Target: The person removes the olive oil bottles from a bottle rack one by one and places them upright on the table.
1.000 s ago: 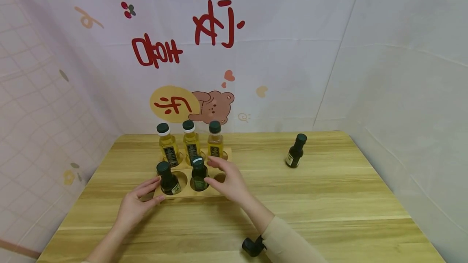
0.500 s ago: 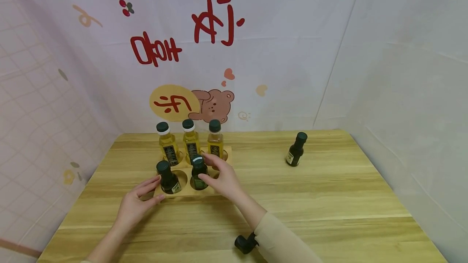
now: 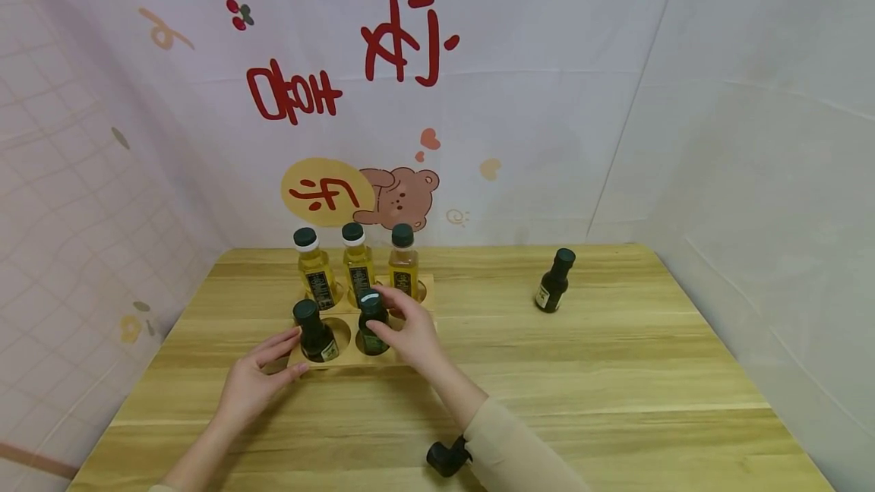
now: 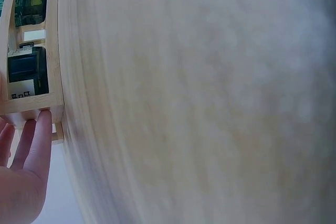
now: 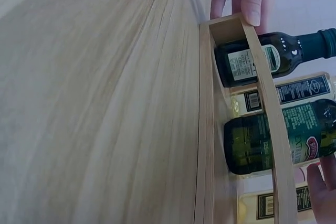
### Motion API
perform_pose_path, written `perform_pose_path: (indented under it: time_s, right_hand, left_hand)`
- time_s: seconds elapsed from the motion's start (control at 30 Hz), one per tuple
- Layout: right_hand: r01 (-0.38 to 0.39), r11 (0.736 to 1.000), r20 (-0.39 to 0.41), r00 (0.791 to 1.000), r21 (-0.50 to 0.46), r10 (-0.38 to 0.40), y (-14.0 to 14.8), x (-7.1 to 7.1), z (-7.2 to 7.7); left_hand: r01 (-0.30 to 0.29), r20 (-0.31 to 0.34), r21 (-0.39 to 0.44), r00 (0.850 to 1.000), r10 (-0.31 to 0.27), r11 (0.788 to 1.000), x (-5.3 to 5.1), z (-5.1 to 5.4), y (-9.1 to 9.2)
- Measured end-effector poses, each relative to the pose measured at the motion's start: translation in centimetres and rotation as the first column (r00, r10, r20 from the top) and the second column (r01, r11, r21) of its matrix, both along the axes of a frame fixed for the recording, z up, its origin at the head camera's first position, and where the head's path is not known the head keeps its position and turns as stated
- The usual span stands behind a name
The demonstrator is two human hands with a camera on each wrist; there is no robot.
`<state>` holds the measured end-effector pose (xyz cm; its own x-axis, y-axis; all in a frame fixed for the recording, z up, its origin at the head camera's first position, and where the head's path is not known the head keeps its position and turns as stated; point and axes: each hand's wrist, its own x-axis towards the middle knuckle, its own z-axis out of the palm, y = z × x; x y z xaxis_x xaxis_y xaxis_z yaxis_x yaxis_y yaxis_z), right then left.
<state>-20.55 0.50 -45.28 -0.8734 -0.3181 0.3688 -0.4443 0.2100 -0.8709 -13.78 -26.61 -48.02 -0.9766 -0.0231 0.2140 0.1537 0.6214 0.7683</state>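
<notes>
My left hand (image 3: 256,380) holds the left end of a two-tier wooden bottle rack (image 3: 349,359), thumb on its front corner. In the left wrist view my fingers (image 4: 39,148) touch the rack's end panel. My right hand (image 3: 415,334) holds a green glass bottle (image 3: 372,336) between thumb and fingers; it stands upright in the front row's middle hole. A dark, dark-capped bottle (image 3: 317,338) leans in the front left hole beside my left hand. Behind, three yellow oil bottles (image 3: 317,279) with dark green caps stand in the back row. My right hand covers the front right hole.
Another dark bottle (image 3: 552,283) stands alone on the wooden table (image 3: 615,386) to the right. A black object (image 3: 447,458) shows by my right sleeve (image 3: 513,443). A printed cloth (image 3: 533,97) hangs behind the table's back edge.
My right hand has moved left and closed its thumb and fingers about the green bottle. The left hand stays at the rack's left end.
</notes>
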Motion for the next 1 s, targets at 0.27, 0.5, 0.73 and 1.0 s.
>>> perform_pose_path:
  time_s: [0.27,0.5,0.73,1.0]
  right_hand:
    - [0.03,0.999,0.01,1.0,-0.038,-0.029,-0.5,0.1,0.1]
    - [0.045,0.997,0.01,0.999,-0.055,-0.044,-0.6,0.2,0.3]
    - [0.023,0.994,0.025,0.999,-0.107,-0.021,-0.7,0.4,0.2]
    - [0.011,0.99,0.015,1.0,-0.139,-0.009,-0.8,1.3,1.4]
  left_hand:
    - [0.001,0.009,0.003,1.0,-0.001,1.0,0.0,0.0,-0.1]
    - [0.002,0.01,0.002,1.0,-0.002,1.0,-0.1,0.0,-0.1]
    - [-0.004,0.025,0.005,1.0,0.004,1.0,-0.1,-0.1,-0.1]
    - [-0.002,0.025,0.004,1.0,0.002,1.0,-0.1,0.0,-0.1]
